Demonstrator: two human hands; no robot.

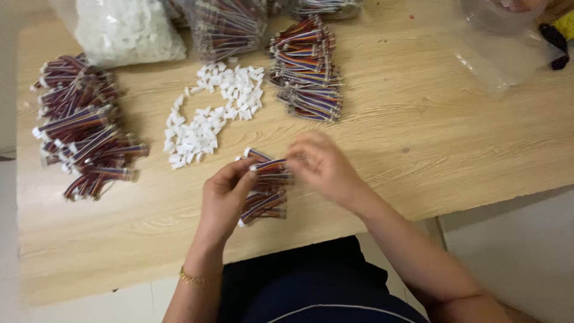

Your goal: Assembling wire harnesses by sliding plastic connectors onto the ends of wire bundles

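Note:
My left hand (224, 197) pinches one short multicoloured ribbon cable (272, 165) by its white connector end. My right hand (323, 167) grips the other end of that same cable; it is blurred. Both hands hover over a small pile of similar cables (266, 200) lying near the front of the wooden table (418, 137). A loose heap of small white plastic connector housings (206, 113) lies just beyond my left hand.
A large pile of cables with white connectors (84, 128) sits at the left. Stacked cable bundles (308, 72) stand at the back centre. Clear plastic bags hold white housings (128, 27) and more cables (230, 24). An empty-looking clear bag (508, 48) lies at the back right.

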